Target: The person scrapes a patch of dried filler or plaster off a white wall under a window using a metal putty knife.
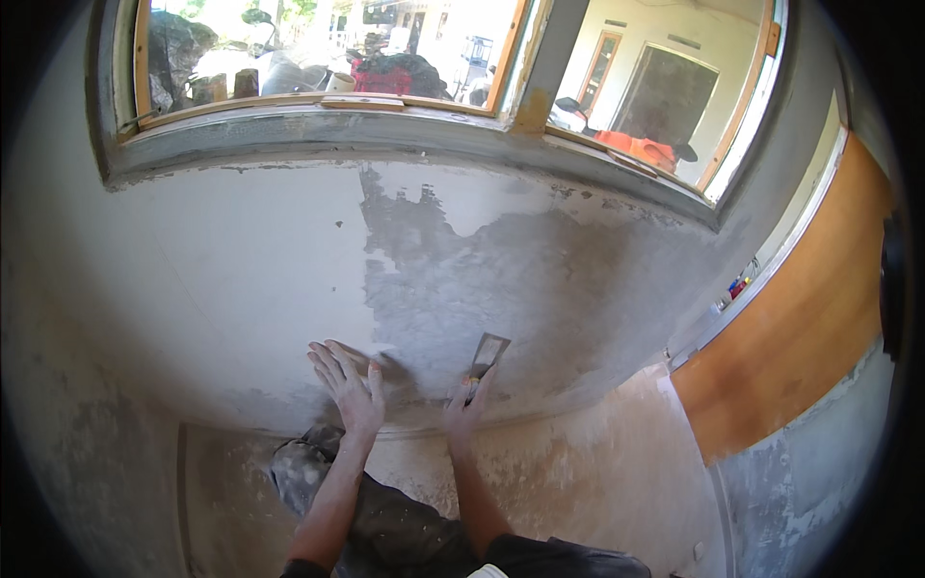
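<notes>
In my right hand (468, 404) is a putty knife (491, 350), its metal blade pointing up towards the wall below the window. The fingers wrap its handle, which is mostly hidden. To the left, my left hand (352, 386) has its fingers spread and holds nothing; whether the fingertips touch the wall cannot be told. The wall's left part (253, 253) is pale and smooth, with a few small dark pits. Its right part (491, 274) is patchy grey and brown, and a ragged edge divides the two. Dust coats both hands.
Above the wall is a window frame (325, 137) with a jutting sill and loose wood strips (361, 104). An orange-brown panel (780, 311) stands at the right. Below lies a dusty floor (578, 462). My bent knee (300, 469) is close to the wall.
</notes>
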{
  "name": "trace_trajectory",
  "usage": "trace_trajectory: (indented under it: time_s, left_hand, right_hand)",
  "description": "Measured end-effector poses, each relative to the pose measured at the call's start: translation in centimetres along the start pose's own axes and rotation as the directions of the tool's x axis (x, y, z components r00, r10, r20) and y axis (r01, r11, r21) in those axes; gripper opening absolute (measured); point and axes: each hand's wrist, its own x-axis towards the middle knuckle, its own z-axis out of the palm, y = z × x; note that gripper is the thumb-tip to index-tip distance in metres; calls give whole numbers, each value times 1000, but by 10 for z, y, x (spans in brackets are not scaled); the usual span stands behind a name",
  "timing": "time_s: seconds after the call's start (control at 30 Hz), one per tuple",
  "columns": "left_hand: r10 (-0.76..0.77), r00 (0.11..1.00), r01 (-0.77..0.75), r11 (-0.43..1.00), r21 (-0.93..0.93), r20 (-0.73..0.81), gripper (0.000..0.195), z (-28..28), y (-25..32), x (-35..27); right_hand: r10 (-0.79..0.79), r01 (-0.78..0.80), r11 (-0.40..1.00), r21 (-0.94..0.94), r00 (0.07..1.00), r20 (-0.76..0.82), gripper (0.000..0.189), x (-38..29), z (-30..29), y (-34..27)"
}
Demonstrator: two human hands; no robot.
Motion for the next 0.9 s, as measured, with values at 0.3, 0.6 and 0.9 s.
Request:
trace_trajectory:
  time_s: [0.3,0.6,0.9]
  left_hand:
    - [325,946,-319,938,138,-18,76,-19,41,44]
    - [624,737,-511,765,392,-258,68,-59,150,158]
    - [870,489,-811,431,396,55,61,-72,165,169]
  right_hand:
    - [49,-53,976,-213,999,-23,65,-30,-17,66]
    - [298,-298,953,-61,955,-11,66,-55,-23,92]
    - [127,-143,981,-131,984,-127,68,-54,-57,100]
